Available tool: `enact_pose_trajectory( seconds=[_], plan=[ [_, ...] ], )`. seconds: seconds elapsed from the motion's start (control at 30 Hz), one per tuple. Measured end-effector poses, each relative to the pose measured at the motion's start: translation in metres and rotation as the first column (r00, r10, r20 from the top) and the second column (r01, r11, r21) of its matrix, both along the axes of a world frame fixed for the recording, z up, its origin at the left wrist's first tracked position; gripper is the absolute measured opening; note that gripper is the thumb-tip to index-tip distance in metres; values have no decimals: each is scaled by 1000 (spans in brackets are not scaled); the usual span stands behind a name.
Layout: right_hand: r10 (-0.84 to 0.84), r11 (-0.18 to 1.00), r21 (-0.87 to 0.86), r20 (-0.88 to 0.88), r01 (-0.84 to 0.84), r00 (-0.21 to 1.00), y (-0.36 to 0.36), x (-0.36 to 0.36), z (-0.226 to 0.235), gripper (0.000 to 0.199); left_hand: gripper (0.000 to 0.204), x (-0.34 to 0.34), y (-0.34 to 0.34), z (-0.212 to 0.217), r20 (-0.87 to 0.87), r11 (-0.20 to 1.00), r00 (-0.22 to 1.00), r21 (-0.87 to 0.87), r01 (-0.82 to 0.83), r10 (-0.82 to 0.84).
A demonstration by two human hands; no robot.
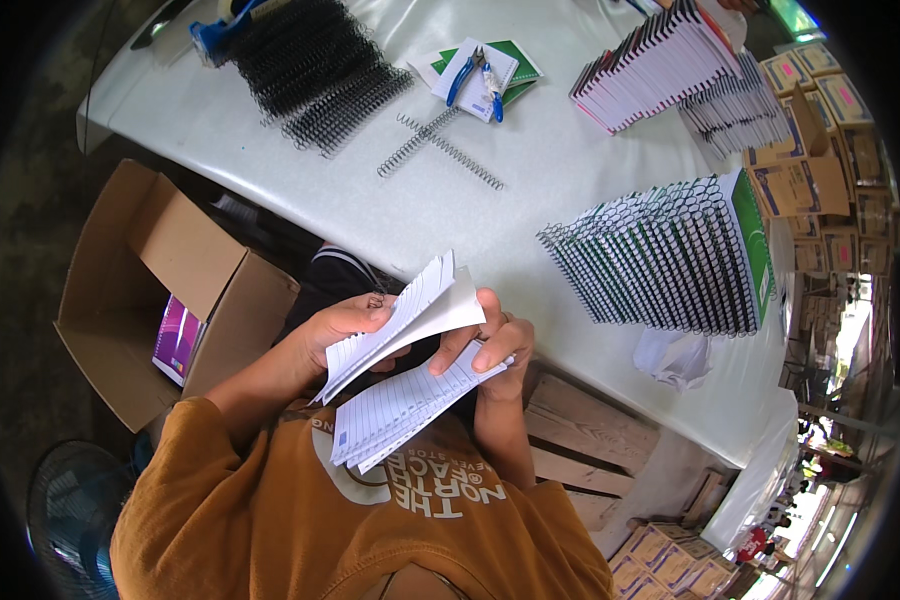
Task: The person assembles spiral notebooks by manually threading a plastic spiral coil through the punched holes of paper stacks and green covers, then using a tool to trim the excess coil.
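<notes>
Left hand (345, 325): fingers curled around the upper sheaf of lined pages (410, 315), gripping it at its 9 o'clock edge so the sheets fan up toward 1 o'clock.
Right hand (490, 345): fingers pinched on the lower sheaf (400, 405) at its 2 o'clock corner — the thumb presses the upper sheaf from the other side.
Pages: both sheaves are held in the air above the person's orange shirt (300, 510), just off the table edge (370, 215) that runs at 12 o'clock from the hands; they are loose, with no coil on them.
Bound notebooks (670, 255): a row with green covers stands on the table at 2 o'clock from the hands, well apart.
Loose coils (440, 145): two lie crossed at 12 o'clock, beside a black heap of coils (315, 70).
Pliers (475, 75): blue-handled, on a green notebook — farther at 12 o'clock.
Cardboard box (160, 290): open, on the floor at 9 o'clock.
</notes>
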State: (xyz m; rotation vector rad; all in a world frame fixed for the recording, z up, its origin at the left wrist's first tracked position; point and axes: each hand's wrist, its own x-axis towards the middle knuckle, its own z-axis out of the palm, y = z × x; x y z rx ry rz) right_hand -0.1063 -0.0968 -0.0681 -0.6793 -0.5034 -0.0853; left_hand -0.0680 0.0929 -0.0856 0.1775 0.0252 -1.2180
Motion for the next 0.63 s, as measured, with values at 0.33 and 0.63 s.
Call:
enact_pose_trajectory(
  seconds=[0.33,0.63],
  plan=[
    [-290,948,-147,-41,281,956,7,5,14,19,67,-3,-7,-8,114,997,991,43,-71,65],
    [-193,972,-140,-24,188,981,12,11,4,22,44,1,56,-4,224,891,969,413,-190,103]
  ],
)
